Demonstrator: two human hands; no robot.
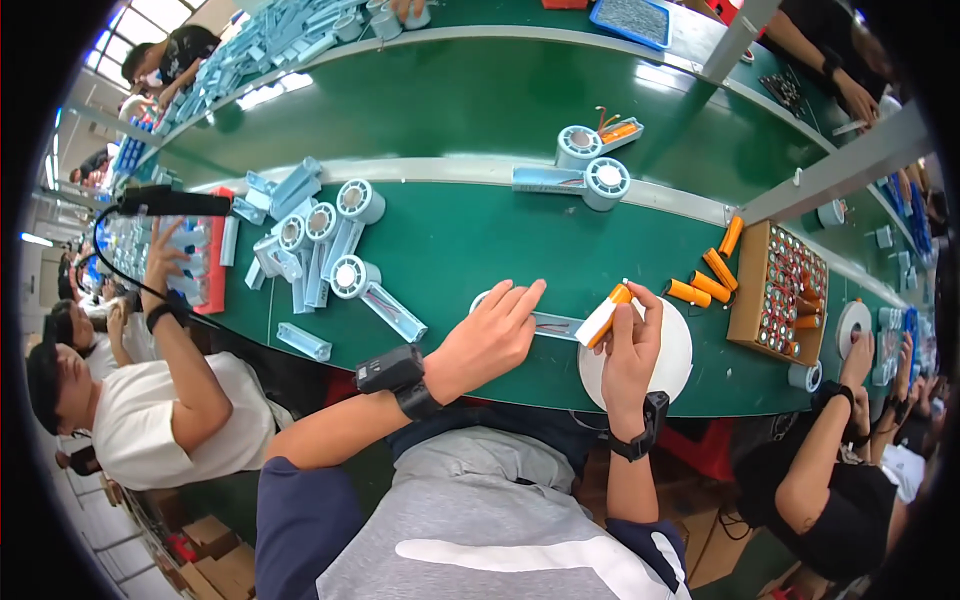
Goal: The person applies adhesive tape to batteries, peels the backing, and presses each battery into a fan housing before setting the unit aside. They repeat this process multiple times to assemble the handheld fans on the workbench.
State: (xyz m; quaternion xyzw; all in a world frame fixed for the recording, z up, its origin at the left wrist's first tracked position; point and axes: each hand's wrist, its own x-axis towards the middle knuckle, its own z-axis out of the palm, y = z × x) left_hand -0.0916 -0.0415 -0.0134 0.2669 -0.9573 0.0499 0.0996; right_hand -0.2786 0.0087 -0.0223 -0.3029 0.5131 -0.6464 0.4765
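Orange battery slants in the right hand, against its thumb.

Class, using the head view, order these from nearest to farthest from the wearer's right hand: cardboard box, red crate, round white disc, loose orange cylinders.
From the right hand:
1. Round white disc: directly beneath it in view.
2. Loose orange cylinders: to its right.
3. Cardboard box: farther right, beyond the cylinders.
4. Red crate: far left.

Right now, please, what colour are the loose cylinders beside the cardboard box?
The loose cylinders are orange in the head view.
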